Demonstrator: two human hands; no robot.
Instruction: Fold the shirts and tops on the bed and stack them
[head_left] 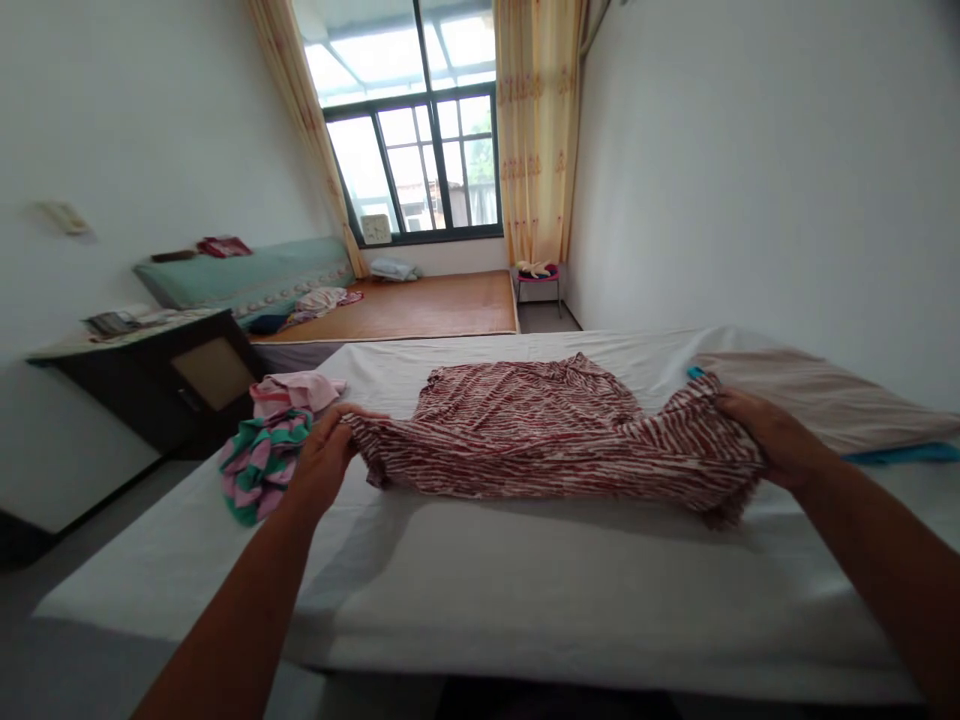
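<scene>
A red-and-white striped garment [525, 430] lies across the white-covered table or bed [525, 590] in front of me. Its near edge is lifted and stretched sideways between my hands; the far part rests flat. My left hand [330, 445] is closed on the left corner, fingers wrapped over the fabric. On the right, my right hand [765, 430] grips the other corner, where the cloth bunches up. What kind of garment it is cannot be made out for sure. A small turquoise bit [696, 373] shows just behind the bunched right end.
Left of the garment lie a green-and-pink cloth [262, 465] and a pink cloth [296, 390]. A folded beige cloth [810, 395] sits at right, with blue beneath. Beyond are a dark cabinet [172, 380], a bed with a brown mat [435, 305] and a stool [538, 275].
</scene>
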